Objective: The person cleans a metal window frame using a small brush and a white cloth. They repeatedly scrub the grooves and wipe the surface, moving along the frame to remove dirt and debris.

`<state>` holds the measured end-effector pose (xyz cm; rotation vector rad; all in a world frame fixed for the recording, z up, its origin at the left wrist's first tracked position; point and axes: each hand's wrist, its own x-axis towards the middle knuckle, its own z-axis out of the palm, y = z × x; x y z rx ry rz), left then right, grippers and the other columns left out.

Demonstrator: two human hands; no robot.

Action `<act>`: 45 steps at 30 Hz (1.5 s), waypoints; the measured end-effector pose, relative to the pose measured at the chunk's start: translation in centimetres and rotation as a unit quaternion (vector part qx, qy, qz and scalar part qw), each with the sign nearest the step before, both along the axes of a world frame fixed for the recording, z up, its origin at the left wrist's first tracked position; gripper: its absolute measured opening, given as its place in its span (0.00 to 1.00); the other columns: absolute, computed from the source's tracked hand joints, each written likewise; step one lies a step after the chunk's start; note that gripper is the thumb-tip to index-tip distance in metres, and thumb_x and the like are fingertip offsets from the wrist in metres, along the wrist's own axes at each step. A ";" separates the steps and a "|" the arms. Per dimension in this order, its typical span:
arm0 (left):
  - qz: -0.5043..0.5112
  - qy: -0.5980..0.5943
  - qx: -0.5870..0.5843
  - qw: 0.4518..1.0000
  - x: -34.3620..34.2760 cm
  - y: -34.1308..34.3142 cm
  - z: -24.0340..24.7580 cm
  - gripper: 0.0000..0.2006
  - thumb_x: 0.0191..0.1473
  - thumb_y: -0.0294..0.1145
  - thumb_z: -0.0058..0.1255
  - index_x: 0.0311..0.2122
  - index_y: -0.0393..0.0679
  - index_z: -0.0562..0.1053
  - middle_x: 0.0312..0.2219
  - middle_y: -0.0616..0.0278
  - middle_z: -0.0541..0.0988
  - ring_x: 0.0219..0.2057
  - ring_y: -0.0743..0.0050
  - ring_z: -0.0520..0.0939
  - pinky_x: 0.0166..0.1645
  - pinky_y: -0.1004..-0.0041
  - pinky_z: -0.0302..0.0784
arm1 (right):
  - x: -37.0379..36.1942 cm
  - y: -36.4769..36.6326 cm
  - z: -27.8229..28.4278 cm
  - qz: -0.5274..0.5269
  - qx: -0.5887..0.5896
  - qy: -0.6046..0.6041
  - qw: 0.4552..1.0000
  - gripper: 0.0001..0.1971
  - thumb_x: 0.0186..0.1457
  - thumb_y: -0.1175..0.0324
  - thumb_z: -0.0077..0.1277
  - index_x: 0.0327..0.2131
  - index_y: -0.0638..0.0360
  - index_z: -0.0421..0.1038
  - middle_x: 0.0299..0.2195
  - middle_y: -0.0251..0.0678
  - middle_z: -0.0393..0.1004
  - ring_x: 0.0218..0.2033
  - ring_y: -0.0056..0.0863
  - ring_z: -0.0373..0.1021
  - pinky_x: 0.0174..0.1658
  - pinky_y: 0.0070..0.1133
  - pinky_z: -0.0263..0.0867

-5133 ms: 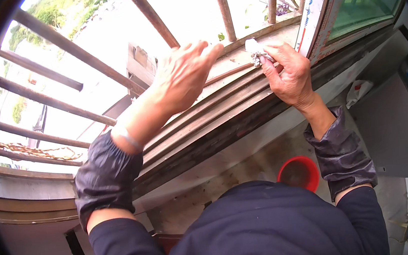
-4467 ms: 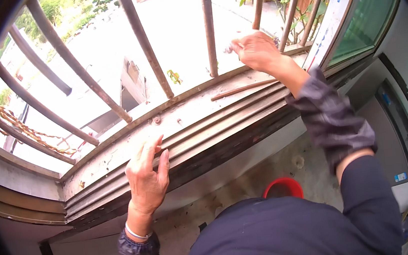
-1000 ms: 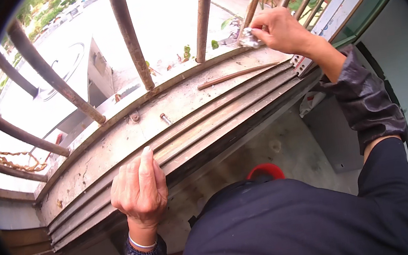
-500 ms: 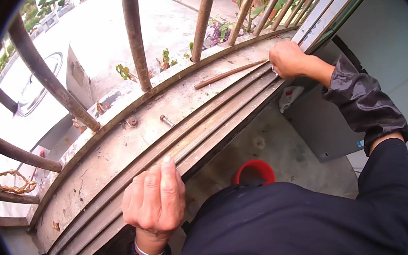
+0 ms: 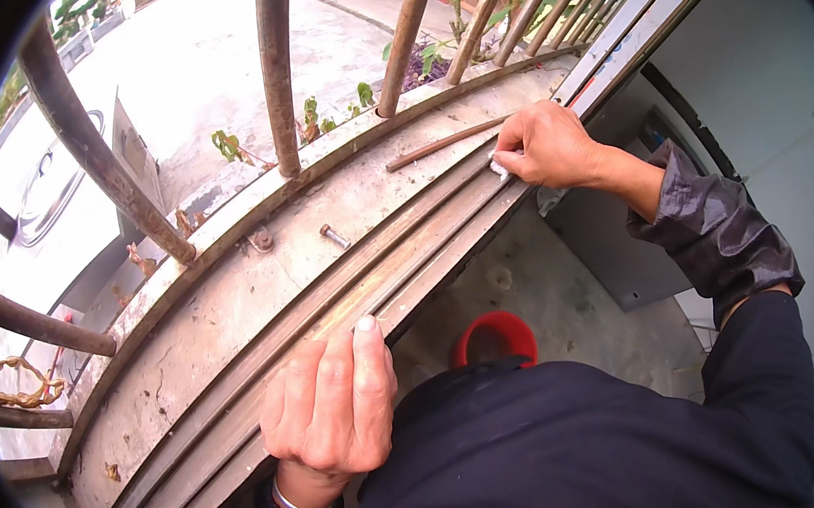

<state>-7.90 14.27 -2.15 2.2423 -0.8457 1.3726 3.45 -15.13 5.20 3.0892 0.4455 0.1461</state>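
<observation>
My right hand (image 5: 547, 146) is closed, pinching a small white wad (image 5: 499, 165) that looks like tissue or cloth. It presses the wad against the grooved metal window track (image 5: 370, 283), towards its far right end. My left hand (image 5: 329, 403) is closed over the near edge of the track at lower left, fingers together; most of its fingertips are hidden. Above my right hand, a thin brown rod (image 5: 445, 143) lies on the dusty sill (image 5: 222, 305). A loose bolt (image 5: 334, 236) rests on the sill, between the hands and the bars.
Rusty round bars (image 5: 275, 68) stand along the sill's outer rim. A window frame (image 5: 641, 17) slants up at the right. Below the track, a red bucket (image 5: 526, 331) stands on the floor. Braided cord (image 5: 20, 383) hangs on a bar at far left.
My right hand has slid left and nearer along the track, bringing the white wad into clearer view. My left hand has shifted slightly right, still on the track's edge.
</observation>
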 end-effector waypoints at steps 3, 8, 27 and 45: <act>-0.001 0.000 -0.002 1.000 0.0 0.0 0.2 0.05 0.44 0.20 0.51 0.30 0.35 0.74 0.20 0.60 0.75 0.19 0.71 0.76 0.22 0.79 0.69 | -0.6 1.5 -0.1 0.011 0.019 0.006 1.000 0.08 0.41 0.64 0.54 0.20 0.57 0.75 0.18 0.39 0.73 0.22 0.37 0.70 0.27 0.27 0.65; -0.005 0.004 -0.014 1.000 0.1 -0.3 -0.1 0.07 0.43 0.20 0.52 0.31 0.34 0.74 0.20 0.61 0.75 0.19 0.71 0.75 0.23 0.78 0.69 | -1.8 3.2 -0.9 0.104 0.045 0.000 0.994 0.07 0.43 0.65 0.53 0.22 0.58 0.75 0.20 0.38 0.73 0.23 0.36 0.70 0.27 0.26 0.65; 0.084 0.038 -0.128 0.988 -3.6 5.5 0.9 0.12 0.40 0.12 0.49 0.34 0.33 0.75 0.22 0.56 0.75 0.20 0.68 0.74 0.25 0.74 0.69 | -0.8 9.9 1.0 0.303 0.040 0.178 0.936 0.08 0.43 0.67 0.51 0.25 0.60 0.75 0.21 0.43 0.73 0.25 0.41 0.70 0.30 0.30 0.65; 0.318 -0.016 -0.232 0.919 -6.0 12.2 -0.6 0.14 0.47 0.16 0.43 0.42 0.34 0.71 0.29 0.57 0.77 0.28 0.70 0.77 0.32 0.75 0.72 | -3.4 24.5 -0.4 0.561 0.217 0.175 0.779 0.05 0.45 0.73 0.52 0.27 0.62 0.74 0.22 0.38 0.73 0.26 0.31 0.71 0.30 0.25 0.66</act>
